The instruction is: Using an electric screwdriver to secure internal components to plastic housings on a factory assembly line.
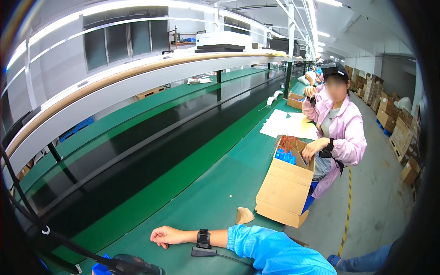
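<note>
My right hand (167,236) rests on the green tabletop (201,183), fingers curled inward, with nothing seen in them. A black strap with a small box (203,243) is around its wrist, below a blue sleeve. A black object, perhaps a tool handle (137,265), lies near it at the lower edge, beside a blue plastic piece (101,268). My left hand is out of view. Beyond my forearm lies a torn piece of tan cardboard (244,215). An open cardboard box (282,188) holds blue cylindrical parts (285,156) with red wires (288,143).
A co-worker in a pink jacket (350,133) has one hand (313,149) at the box and the other raised. White sheets (282,123) lie beyond it. A dark conveyor belt (156,142) runs along the left under a long shelf (151,65). Stacked cartons (403,133) stand right.
</note>
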{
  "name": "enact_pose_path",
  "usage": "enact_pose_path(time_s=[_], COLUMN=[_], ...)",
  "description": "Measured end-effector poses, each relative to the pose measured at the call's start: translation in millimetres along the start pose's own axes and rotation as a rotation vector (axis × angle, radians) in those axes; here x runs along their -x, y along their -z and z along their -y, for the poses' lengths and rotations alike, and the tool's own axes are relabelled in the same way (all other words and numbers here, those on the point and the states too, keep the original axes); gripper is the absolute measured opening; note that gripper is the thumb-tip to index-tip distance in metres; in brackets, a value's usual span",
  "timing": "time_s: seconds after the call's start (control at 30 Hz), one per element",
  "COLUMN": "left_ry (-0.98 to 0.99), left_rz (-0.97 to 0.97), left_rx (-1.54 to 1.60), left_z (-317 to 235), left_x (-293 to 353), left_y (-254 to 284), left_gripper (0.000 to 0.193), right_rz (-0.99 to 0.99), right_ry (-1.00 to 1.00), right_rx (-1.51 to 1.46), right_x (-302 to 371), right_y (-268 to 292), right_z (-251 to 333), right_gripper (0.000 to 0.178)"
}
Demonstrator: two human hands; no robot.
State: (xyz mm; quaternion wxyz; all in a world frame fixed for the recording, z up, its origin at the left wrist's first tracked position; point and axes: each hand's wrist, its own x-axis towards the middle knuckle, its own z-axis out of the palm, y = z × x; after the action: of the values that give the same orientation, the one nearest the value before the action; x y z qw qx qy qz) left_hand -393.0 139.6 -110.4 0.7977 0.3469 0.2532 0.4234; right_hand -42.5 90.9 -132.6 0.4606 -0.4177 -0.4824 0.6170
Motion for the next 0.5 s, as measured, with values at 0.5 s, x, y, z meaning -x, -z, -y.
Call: enact_pose_path(time_s=[0.5], left_ry=[-0.139], left_rz=[-0.162], left_rx=[-0.529], left_z=[-5], left_x=[7], left_y=[56], left_gripper=[0.051], right_rz=[0.000], right_ry=[0.002], right_rx=[-0.006], right_x=[-2], right_y=[0], right_z=[0], right_gripper=[0.016])
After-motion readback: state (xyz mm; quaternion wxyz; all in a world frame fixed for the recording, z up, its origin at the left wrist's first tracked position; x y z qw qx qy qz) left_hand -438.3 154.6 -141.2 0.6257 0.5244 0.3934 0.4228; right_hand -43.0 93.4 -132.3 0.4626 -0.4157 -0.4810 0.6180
